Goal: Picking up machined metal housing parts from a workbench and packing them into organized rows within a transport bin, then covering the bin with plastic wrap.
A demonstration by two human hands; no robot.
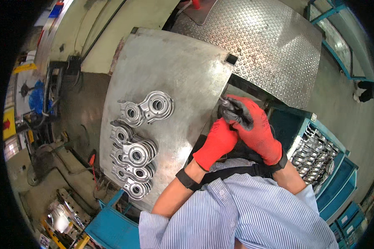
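Note:
Both my hands wear red gloves with dark grey coating on the fingers, and they are close together just off the right edge of the metal table [183, 87]. My right hand [253, 126] is closed, its fingers curled in; a small dark, shiny shape shows at its fingertips, too unclear to name. Partly behind it, my left hand [220, 141] is closed too, and whatever its fingers hold is hidden. Away to the left on the table lie stamped metal brackets with round holes: a front stack [138, 154] in overlapping rows and a separate pair [158, 105] farther back.
A blue bin [309, 120] full of similar metal parts [313, 155] stands at the right. Beyond the table's right edge is a raised diamond-plate surface [253, 45]. A blue metal frame [114, 228] sits at the lower left, near machinery and cables.

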